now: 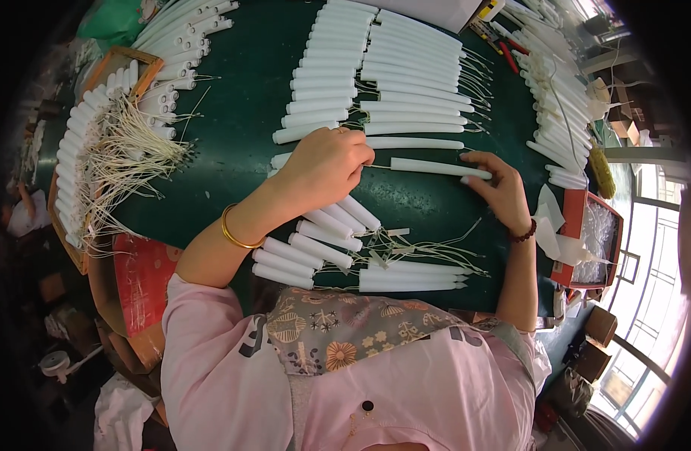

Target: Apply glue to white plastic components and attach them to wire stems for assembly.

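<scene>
White tube (435, 167): right fingers (480, 158) are holding its tip, left fingers (358, 155) its wire (381, 167) — upper-centre rows (409, 80) appearing finished, lower-centre tubes (320, 250) waiting.

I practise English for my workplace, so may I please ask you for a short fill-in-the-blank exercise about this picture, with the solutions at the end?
1. The right grip is at one end of a tube coloured ____.
2. The table top is dark ____.
3. A gold bangle is worn on the ____ wrist.
4. The open box at the picture's right side has ____ walls.

Missing words: white; green; left; red.
</scene>
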Available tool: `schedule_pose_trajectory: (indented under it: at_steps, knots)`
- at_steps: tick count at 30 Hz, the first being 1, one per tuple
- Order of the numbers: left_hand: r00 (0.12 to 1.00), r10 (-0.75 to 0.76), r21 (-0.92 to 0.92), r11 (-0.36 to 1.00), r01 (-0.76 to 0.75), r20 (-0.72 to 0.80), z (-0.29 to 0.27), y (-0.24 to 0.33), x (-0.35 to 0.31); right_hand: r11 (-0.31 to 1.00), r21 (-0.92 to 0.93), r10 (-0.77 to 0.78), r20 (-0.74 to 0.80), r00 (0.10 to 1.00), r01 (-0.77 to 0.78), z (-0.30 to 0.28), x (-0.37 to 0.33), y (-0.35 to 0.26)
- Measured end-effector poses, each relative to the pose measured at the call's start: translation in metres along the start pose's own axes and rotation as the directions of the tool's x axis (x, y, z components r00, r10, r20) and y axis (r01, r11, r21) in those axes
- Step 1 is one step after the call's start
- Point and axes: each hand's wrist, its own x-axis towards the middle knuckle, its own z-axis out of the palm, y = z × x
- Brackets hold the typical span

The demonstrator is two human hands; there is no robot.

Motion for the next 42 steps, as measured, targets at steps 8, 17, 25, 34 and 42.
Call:
schedule_pose_trajectory:
  at_steps: [8,17,25,34,42]
  knots:
    - [0.995,-0.041,-0.102,0.994,0.032,-0.088,0.005,0.000,0.000,0.999,-0.026,-0.021,-0.047,0.999,0.020,0.013,-0.001,0.004]
    - [0.990,-0.138,-0.238,0.963,0.126,-0.034,-0.005,0.007,0.003,0.952,-0.109,-0.294,-0.058,0.954,0.287,0.007,0.004,0.011]
    - [0.985,-0.166,-0.363,0.922,0.135,-0.054,-0.001,0.007,-0.002,0.844,-0.275,-0.494,-0.064,0.867,0.460,0.020,0.005,0.007]
    - [0.996,-0.020,0.249,0.968,0.042,-0.089,-0.028,-0.003,-0.019,0.618,-0.707,-0.649,-0.214,0.730,0.342,0.044,0.014,-0.024]
    - [0.969,0.112,-0.229,0.972,-0.060,0.220,-0.032,0.023,-0.030,0.750,-0.097,-0.607,0.294,0.739,0.655,0.077,-0.019,-0.042]
